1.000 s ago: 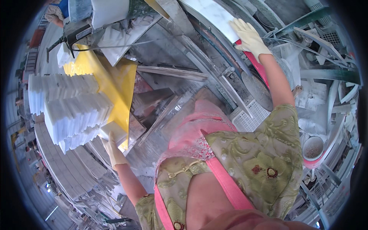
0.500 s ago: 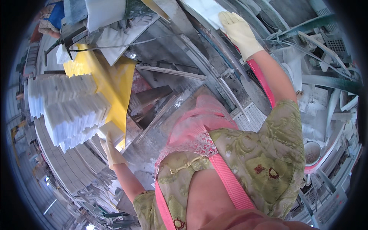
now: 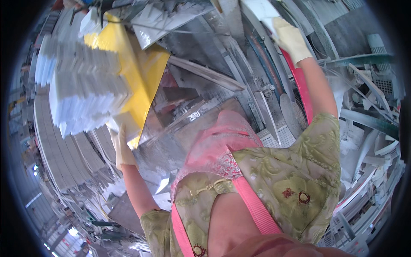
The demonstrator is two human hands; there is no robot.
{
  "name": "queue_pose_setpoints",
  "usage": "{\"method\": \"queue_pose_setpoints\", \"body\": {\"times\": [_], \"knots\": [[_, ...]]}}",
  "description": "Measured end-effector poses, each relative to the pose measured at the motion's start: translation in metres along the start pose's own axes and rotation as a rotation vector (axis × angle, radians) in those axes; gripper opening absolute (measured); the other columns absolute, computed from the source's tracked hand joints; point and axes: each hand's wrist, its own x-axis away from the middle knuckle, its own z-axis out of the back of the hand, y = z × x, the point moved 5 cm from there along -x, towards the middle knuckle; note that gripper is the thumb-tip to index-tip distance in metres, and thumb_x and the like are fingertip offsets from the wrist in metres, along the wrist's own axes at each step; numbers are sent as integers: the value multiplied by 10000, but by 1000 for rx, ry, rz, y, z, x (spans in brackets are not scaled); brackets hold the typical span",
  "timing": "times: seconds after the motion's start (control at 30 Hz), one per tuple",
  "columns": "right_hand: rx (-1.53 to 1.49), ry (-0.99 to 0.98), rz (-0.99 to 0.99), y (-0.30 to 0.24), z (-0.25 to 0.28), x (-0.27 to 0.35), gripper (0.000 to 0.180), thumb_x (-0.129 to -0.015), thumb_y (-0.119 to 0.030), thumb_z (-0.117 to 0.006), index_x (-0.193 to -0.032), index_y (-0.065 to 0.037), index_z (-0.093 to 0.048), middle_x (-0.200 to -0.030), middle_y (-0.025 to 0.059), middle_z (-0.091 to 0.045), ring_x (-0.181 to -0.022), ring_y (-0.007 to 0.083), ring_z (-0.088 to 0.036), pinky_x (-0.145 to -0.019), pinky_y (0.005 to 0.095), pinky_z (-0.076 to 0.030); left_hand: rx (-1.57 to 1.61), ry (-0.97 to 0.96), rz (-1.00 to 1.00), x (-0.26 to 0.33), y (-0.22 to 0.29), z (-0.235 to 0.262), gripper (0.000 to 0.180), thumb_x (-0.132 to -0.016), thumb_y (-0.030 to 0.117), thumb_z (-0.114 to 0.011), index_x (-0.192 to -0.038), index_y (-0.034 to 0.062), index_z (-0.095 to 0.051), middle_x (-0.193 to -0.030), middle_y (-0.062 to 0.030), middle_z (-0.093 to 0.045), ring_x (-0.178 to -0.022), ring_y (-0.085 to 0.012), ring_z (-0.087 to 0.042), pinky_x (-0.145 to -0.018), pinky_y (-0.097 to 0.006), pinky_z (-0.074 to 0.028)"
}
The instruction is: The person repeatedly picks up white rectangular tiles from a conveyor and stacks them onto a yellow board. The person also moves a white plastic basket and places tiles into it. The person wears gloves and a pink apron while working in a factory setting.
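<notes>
My left hand [image 3: 119, 147], in a cream glove, is closed on a pale stone tile [image 3: 126, 123] at the near end of a tall stack. The stack [image 3: 87, 92] is made of many thin white tiles standing close together beside a yellow sheet [image 3: 147, 75]. At the upper right my right hand [image 3: 292, 42], gloved alike, reaches far out. Its fingers are stretched and lie at the near end of a long white slab [image 3: 260, 9]. The palm is turned away from view. A pink-red strip [image 3: 297, 83] runs under the right forearm.
Metal rails [image 3: 261, 60] run beside the white slab. A dusty round disc [image 3: 292, 113] and a perforated tray [image 3: 278, 136] sit near my apron. Long boards [image 3: 205, 73] lie between my hands, and grey slabs [image 3: 55, 145] are piled at the left. Broken stone pieces [image 3: 376, 158] fill the right side.
The view has shifted, so the tile stack, yellow sheet and slab all appear farther right. Both hands stay by the same things, the left on the tile and the right at the slab.
</notes>
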Motion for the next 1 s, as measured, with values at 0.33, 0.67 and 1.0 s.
{"method": "queue_pose_setpoints", "body": {"times": [0.33,0.67,1.0], "knots": [[-1329,-9,-39,-219,16,31,454,-947,-346,-672,-1126,70,-692,-980,94,-728,-922,154,-670,-851,308,-508,-37,-63,-129,-23,-10,0,716,-935,483,-619,-1393,-57,-514,-1391,-239,-560,-1244,-344,-573,-1079,-392,-405],[-1157,-145,138,-553,1,72,411,-958,-320,-683,-1280,-67,-653,-1015,103,-753,-900,178,-716,-752,382,-551,-316,-70,-421,-65,-29,-1,731,-912,581,-618,-1348,-6,-592,-1245,-192,-635,-1176,-310,-616,-965,-405,-478],[-985,125,415,-566,19,76,568,-747,-535,-706,-1046,-53,-738,-994,191,-734,-969,362,-687,-860,443,-515,194,-446,-187,-36,-3,-5,777,-876,505,-728,-1318,-98,-519,-1122,-207,-688,-995,-282,-698,-856,-415,-576]]}}
